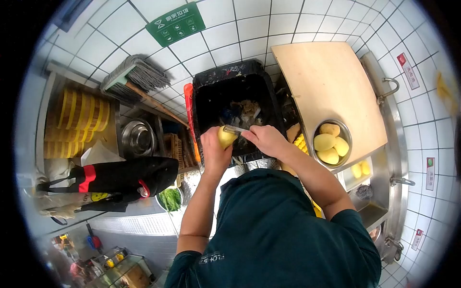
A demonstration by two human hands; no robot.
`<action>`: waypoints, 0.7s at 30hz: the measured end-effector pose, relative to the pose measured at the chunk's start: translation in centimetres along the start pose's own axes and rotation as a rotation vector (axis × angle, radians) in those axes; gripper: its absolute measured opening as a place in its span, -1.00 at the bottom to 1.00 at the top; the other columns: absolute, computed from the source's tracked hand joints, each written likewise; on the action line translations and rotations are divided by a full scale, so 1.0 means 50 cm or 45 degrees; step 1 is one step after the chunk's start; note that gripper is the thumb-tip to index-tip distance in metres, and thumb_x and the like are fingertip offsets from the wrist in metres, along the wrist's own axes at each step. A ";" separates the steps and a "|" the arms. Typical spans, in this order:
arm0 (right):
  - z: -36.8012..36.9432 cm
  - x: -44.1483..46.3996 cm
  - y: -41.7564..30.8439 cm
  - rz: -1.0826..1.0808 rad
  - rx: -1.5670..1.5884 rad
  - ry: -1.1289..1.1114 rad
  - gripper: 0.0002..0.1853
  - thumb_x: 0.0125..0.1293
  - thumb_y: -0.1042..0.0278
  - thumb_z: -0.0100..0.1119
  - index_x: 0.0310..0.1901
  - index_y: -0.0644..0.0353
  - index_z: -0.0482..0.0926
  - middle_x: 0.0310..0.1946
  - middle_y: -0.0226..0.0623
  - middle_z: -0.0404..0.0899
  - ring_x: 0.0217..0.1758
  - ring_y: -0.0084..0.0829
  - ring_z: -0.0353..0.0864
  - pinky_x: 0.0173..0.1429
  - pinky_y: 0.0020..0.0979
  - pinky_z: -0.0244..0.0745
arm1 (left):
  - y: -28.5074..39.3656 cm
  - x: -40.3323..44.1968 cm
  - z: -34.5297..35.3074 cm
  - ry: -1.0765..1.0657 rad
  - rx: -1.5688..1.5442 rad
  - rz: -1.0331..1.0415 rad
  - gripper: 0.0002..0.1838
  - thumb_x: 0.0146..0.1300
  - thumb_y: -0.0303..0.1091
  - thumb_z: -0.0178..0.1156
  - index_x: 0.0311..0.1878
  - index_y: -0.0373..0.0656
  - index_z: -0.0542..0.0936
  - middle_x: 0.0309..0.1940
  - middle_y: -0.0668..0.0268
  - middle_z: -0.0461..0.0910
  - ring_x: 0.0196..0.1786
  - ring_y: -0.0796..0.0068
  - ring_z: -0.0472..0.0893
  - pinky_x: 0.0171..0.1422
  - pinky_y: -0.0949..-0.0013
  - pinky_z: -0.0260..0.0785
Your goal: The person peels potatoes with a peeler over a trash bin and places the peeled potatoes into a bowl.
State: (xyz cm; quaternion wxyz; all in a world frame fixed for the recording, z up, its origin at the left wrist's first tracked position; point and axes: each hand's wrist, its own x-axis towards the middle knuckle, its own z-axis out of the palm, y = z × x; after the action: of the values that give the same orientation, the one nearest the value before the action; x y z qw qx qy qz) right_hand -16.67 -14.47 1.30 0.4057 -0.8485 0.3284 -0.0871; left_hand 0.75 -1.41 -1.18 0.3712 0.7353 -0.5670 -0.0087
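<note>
My left hand (213, 152) is wrapped round a yellow potato (226, 138). From the other side, my right hand (266, 140) grips a peeler (234, 129), whose metal end lies against the potato's upper edge. Both hands are over the near part of a black waste bin (230, 72) that has scraps (247, 110) at its bottom. To the right, a metal bowl (349, 144) holds several peeled-looking potatoes (325, 142).
The bowl stands on a pale wooden board (331, 81). Beyond it are metal sinks (377, 211) with taps (391, 89), one holding yellow potatoes (360, 169). A mop (137, 79) leans at left. Below are metal bowls (138, 137), a black apron (129, 180) and leafy greens (169, 199).
</note>
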 end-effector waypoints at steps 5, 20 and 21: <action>0.001 0.004 0.005 -0.078 -0.138 0.029 -0.40 0.58 -0.21 0.01 -0.33 0.25 0.61 -0.42 0.16 0.64 -0.26 0.21 0.67 -0.19 0.09 0.52 | 0.000 0.002 -0.002 -0.017 0.000 0.067 -0.27 -0.05 -0.61 0.46 0.27 -0.27 0.42 0.16 -0.06 0.52 0.21 -0.21 0.45 0.33 -0.08 0.34; -0.026 0.018 0.028 -0.044 -0.032 -0.060 -0.35 0.60 -0.25 -0.07 -0.32 0.26 0.63 -0.41 0.12 0.67 -0.25 0.20 0.68 -0.11 0.08 0.55 | -0.012 0.019 -0.009 -0.020 0.159 0.343 -0.18 -0.08 -0.64 0.47 0.34 -0.30 0.37 0.22 -0.06 0.49 0.25 -0.22 0.46 0.36 -0.14 0.38; -0.028 0.018 0.027 -0.059 -0.047 -0.060 -0.35 0.60 -0.25 -0.07 -0.33 0.26 0.62 -0.41 0.12 0.66 -0.25 0.20 0.67 -0.11 0.08 0.55 | -0.011 0.021 -0.008 -0.022 0.159 0.349 -0.18 -0.08 -0.64 0.47 0.34 -0.31 0.37 0.22 -0.06 0.49 0.25 -0.22 0.46 0.36 -0.14 0.38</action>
State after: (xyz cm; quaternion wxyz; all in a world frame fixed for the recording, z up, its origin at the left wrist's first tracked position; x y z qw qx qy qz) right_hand -17.23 -16.53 1.09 0.3954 -0.8650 0.3007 -0.0705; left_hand 1.74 -2.03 -0.77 0.3176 0.6727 -0.6645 0.0711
